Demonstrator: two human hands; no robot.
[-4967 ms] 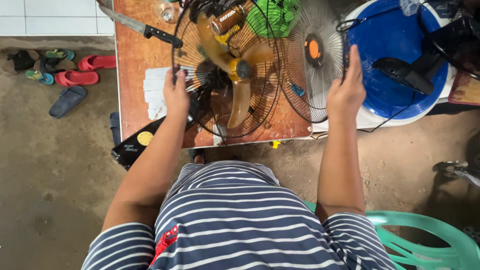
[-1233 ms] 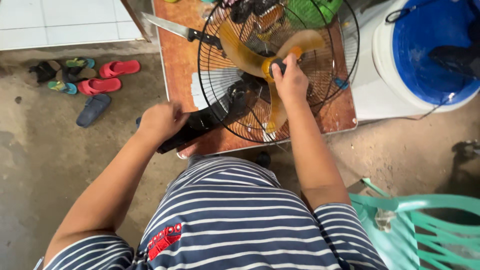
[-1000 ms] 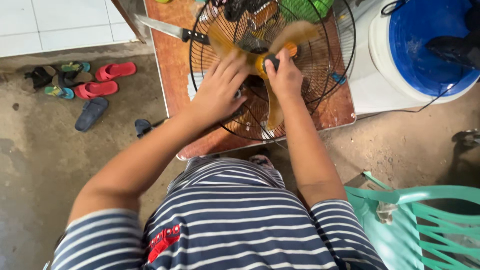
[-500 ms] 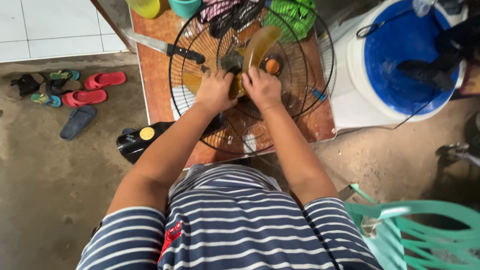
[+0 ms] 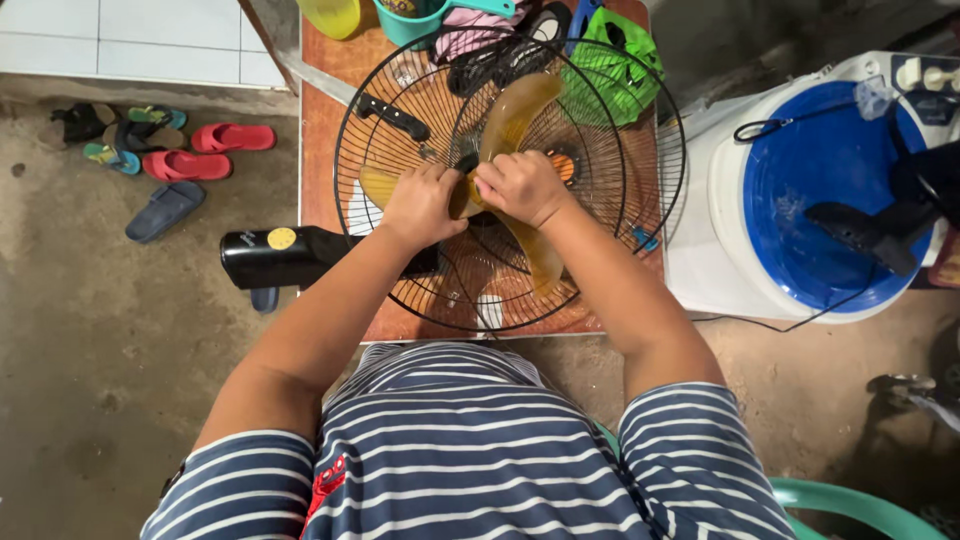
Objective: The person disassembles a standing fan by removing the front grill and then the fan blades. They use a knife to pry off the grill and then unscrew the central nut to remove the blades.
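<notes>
An electric fan lies face up on a small brown table (image 5: 318, 130). Its round black wire guard (image 5: 352, 150) surrounds a translucent amber blade (image 5: 515, 110). My left hand (image 5: 420, 205) grips the blade at the hub from the left. My right hand (image 5: 520, 185) closes over the hub from the right, touching the left hand. The hub itself is hidden under my fingers. The fan's black base (image 5: 285, 255) sticks out past the table's left edge.
A black-handled knife (image 5: 390, 115) lies under the guard at the back left. Cups (image 5: 405, 15) and a green bag (image 5: 620, 50) sit at the far edge. A white tub with a blue lid (image 5: 800, 190) stands right; sandals (image 5: 180, 160) lie left. A green chair (image 5: 860, 500) is behind me.
Both hands came off the guard's rim and the base and met at the blade hub. The blade has turned, and the view has shifted slightly.
</notes>
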